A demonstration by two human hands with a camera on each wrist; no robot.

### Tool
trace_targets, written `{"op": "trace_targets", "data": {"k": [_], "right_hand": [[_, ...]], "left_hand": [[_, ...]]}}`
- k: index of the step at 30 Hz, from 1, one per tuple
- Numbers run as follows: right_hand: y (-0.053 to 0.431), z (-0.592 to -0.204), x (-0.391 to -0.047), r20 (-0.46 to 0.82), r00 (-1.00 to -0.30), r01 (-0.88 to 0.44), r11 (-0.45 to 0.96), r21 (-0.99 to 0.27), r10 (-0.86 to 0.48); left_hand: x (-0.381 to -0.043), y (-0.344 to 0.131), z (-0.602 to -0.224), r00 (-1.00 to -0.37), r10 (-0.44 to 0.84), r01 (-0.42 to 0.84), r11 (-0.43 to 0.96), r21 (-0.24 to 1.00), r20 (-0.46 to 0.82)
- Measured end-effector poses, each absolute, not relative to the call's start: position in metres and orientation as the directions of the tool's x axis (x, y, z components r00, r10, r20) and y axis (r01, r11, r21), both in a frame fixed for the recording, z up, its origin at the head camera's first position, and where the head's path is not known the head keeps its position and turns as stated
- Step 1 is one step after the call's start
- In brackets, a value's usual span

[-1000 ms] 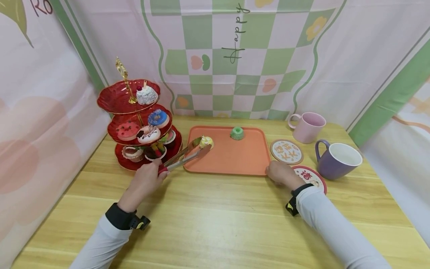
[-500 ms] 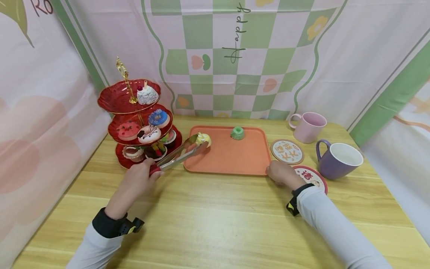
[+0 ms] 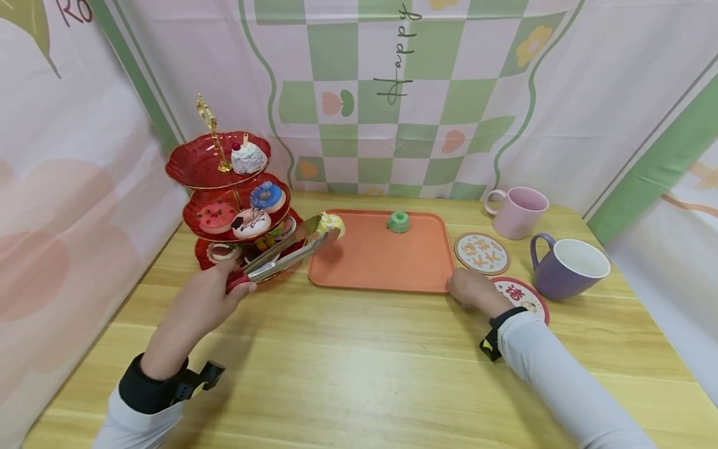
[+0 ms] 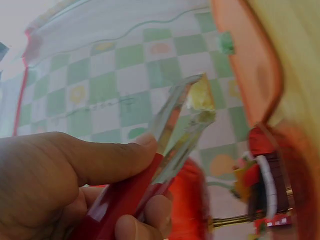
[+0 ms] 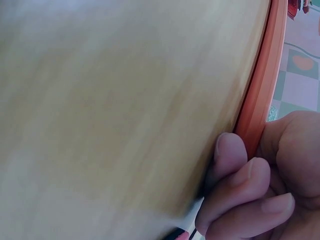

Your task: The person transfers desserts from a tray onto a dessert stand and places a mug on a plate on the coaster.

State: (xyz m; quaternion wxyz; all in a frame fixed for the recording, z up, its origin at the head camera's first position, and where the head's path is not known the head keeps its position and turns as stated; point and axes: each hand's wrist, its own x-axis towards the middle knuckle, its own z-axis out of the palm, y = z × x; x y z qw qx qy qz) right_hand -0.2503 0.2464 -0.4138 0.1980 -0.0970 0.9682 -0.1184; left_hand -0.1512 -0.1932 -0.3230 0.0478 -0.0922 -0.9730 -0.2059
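My left hand (image 3: 196, 299) grips red-handled metal tongs (image 3: 288, 257), thumb along one handle in the left wrist view. Between the tongs' tips a small yellow cake (image 3: 332, 224) is held, over the left end of the orange tray (image 3: 381, 265). In the left wrist view the cake (image 4: 201, 96) hangs off the table in the tips. My right hand (image 3: 475, 292) holds the tray's near right corner; the right wrist view has fingers and thumb pinching the rim (image 5: 257, 100). A green ring-shaped cake (image 3: 399, 222) sits at the tray's back.
A three-tier red stand (image 3: 199, 168) with several cakes stands left, its bottom tier partly hidden by the tongs and left hand. To the right are two round coasters (image 3: 482, 252), a pink mug (image 3: 518, 213) and a purple mug (image 3: 566, 271). A patterned curtain (image 3: 376, 143) hangs behind.
My left hand has moved left and slightly toward the table's near side, taking the tongs and yellow cake leftward toward the stand. The right hand stays at the tray corner.
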Motion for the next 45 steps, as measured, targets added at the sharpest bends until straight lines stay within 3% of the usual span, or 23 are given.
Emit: {"op": "trace_targets", "data": {"k": [12, 25, 33, 41, 45], "right_hand": [[0.245, -0.414, -0.251, -0.369, -0.901, -0.133, 0.955, -0.263, -0.228], [0.246, -0.414, -0.252, -0.357, -0.903, -0.158, 0.956, -0.247, -0.242], [0.246, -0.415, -0.253, -0.375, -0.897, -0.140, 0.956, -0.258, -0.233], [0.247, -0.415, -0.252, -0.360, -0.905, -0.142, 0.958, -0.249, -0.227], [0.246, -0.414, -0.252, -0.362, -0.904, -0.138, 0.957, -0.257, -0.228]], "left_hand": [[-0.122, -0.203, -0.291, -0.976, 0.107, 0.174, 0.905, 0.389, 0.188], [-0.102, -0.221, -0.276, -0.905, 0.070, 0.217, 0.924, 0.314, 0.419], [-0.092, -0.233, -0.267, -0.904, -0.011, 0.147, 0.931, 0.335, 0.427], [-0.086, -0.246, -0.267, -0.857, -0.019, 0.233, 0.877, 0.419, 0.515], [-0.085, -0.254, -0.269, -0.801, 0.021, 0.296, 0.882, 0.366, 0.598]]}}
